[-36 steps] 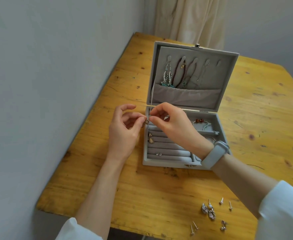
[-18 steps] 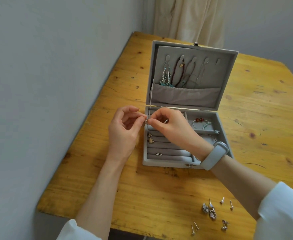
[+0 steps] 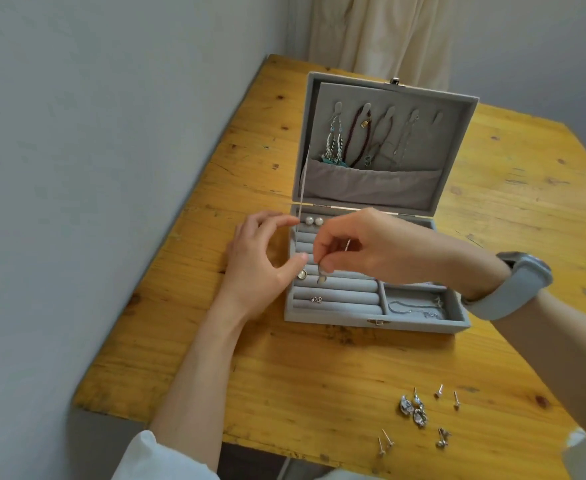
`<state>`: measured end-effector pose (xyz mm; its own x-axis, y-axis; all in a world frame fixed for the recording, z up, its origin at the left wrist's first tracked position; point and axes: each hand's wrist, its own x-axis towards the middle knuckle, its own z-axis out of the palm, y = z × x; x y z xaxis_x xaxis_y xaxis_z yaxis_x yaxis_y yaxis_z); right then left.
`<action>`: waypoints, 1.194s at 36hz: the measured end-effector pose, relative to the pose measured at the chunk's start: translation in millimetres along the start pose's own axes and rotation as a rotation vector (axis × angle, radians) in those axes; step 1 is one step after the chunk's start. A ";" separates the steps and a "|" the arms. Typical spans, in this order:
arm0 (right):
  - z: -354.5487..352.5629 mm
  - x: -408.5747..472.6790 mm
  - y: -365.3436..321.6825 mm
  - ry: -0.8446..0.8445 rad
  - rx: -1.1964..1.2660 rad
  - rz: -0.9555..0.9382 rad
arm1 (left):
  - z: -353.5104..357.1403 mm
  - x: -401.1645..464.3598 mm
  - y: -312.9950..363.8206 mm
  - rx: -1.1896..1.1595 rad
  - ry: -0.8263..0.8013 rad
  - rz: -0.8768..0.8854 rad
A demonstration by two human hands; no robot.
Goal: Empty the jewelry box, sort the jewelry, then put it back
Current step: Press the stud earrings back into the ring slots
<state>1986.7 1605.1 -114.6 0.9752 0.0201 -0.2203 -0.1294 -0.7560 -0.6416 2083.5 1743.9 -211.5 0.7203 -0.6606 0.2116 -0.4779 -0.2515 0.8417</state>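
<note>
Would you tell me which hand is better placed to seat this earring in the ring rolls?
The right hand: it already pinches the earring just above the ring rolls, while the left hand holds nothing.

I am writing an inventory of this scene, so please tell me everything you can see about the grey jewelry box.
The jewelry box is grey and velvet-like, standing open on the wooden table. Its upright lid has hook tabs with hanging necklaces above a fabric pocket. The base holds padded rolls with two pearl studs and a side compartment with a thin chain. A metal clasp sits on the front. The right hand pinches an earring over the rolls; the left hand is beside its left wall.
</note>
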 end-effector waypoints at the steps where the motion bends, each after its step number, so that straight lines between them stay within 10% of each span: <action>1: 1.8 2.4 0.3 -0.051 0.016 0.011 | -1.3 -0.6 -0.5 -0.001 -0.029 0.003; 25: 33.2 30.3 24.8 0.213 0.078 0.261 | -7.9 -5.1 -4.8 0.086 0.016 0.181; 43: 58.8 0.7 36.4 0.488 -0.003 0.050 | -6.3 -7.3 2.5 -0.028 0.039 0.167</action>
<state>1972.1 1616.1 -181.3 0.9380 -0.3253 0.1196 -0.1788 -0.7498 -0.6371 2080.2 1752.6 -207.9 0.6511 -0.6636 0.3683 -0.5786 -0.1200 0.8067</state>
